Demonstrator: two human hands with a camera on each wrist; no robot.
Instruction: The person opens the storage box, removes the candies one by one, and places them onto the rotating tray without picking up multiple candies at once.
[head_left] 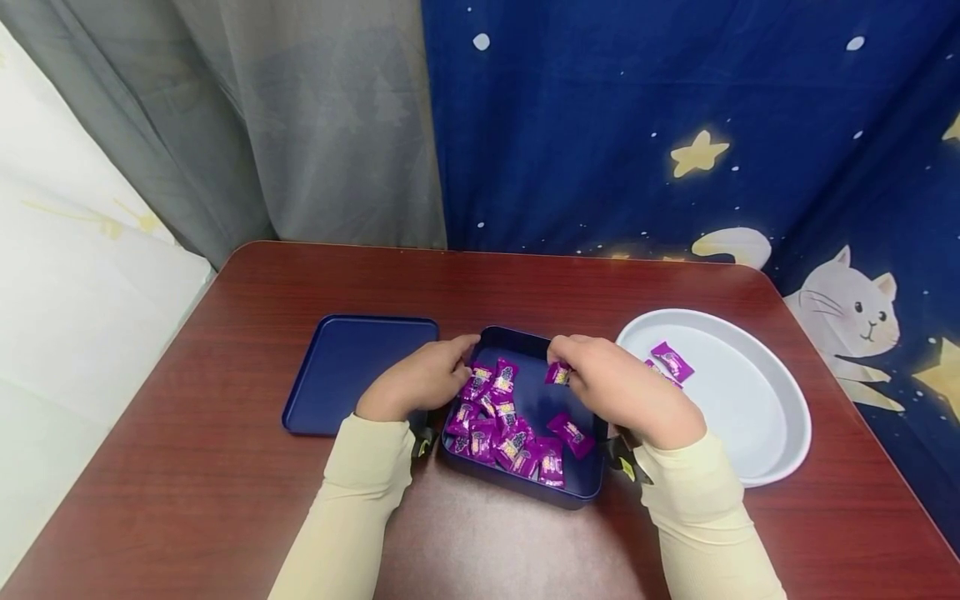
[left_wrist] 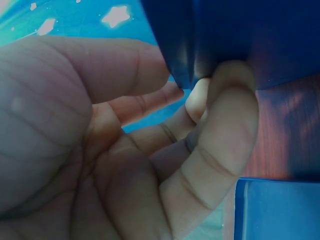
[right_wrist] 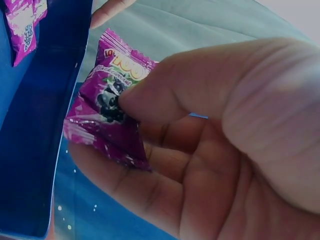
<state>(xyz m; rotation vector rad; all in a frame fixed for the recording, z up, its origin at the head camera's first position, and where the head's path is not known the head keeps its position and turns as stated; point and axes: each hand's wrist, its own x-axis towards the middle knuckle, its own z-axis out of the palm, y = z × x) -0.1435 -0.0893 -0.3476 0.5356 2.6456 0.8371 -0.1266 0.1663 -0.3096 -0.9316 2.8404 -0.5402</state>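
A dark blue rectangular box holds several purple wrapped candies, most of them heaped at its left and near side. One candy lies apart toward the right of the box. At the box's left wall, my left hand grips the rim; the left wrist view shows thumb and fingers on either side of the blue wall. Over the box's far right part, my right hand pinches a purple wrapped candy between thumb and fingers. Dark grapes or berries are printed on that wrapper.
To the right stands a white oval tray with a few candies at its left side, partly hidden by my right hand. A flat dark blue lid lies left of the box. Curtains hang behind the brown table.
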